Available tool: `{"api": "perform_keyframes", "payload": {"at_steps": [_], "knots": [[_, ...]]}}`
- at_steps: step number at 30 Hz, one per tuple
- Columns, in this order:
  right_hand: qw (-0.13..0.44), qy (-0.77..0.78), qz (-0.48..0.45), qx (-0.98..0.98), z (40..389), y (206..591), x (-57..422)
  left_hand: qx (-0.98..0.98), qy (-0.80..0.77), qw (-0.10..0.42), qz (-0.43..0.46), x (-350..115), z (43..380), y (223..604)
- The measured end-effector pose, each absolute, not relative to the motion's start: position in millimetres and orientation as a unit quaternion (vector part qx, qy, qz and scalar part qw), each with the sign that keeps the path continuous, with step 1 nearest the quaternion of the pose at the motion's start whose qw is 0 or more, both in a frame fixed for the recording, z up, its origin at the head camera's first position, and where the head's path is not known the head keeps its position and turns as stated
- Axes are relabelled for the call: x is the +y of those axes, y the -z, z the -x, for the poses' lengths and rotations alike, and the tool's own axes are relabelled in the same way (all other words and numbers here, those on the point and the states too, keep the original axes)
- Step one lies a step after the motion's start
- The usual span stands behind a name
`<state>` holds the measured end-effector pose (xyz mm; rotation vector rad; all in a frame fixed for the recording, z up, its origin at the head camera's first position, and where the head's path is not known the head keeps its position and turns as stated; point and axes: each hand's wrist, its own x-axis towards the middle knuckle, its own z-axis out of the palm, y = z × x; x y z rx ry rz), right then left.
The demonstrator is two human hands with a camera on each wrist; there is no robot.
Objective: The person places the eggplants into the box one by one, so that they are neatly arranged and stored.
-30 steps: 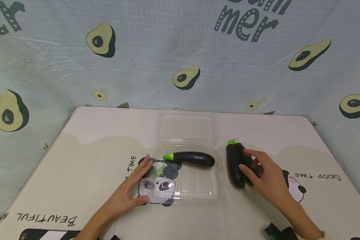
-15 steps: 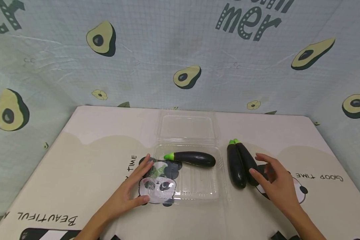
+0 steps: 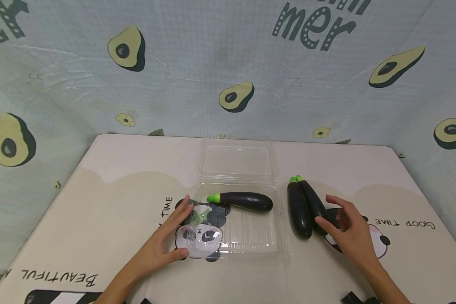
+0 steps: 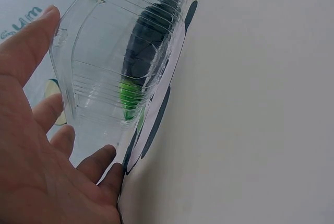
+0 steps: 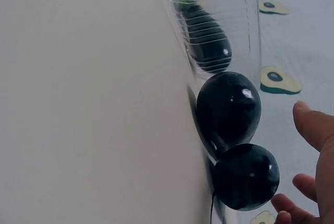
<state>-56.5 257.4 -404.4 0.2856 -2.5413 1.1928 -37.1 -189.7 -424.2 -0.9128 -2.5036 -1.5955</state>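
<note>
A clear plastic clamshell box stands on the table with its lid folded back, and one dark eggplant with a green stem end lies across the back of its tray. My left hand is at the box's left side with fingers spread; in the left wrist view its thumb touches the rim. Two more eggplants lie side by side right of the box, a left one and a right one. Just right of that pair is my right hand, fingers loosely bent, holding nothing.
The table has a printed cover with panda figures and lettering. Behind the clamshell, its raised or folded-back lid reaches close to the table's far edge. An avocado-patterned sheet surrounds the back and sides.
My right hand has let go of the right eggplant and drawn back a little to the right. The left hand and the box have stayed in place.
</note>
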Motion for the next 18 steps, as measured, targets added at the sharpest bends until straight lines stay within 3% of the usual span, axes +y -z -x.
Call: {"api": "perform_keyframes", "payload": {"at_steps": [18], "knots": [[0.128, -0.385, -0.091, -0.909, 59.7, 420.0, 256.9, -0.8, 0.513, 0.03, 0.311, -190.9, 38.5, 423.2]]}}
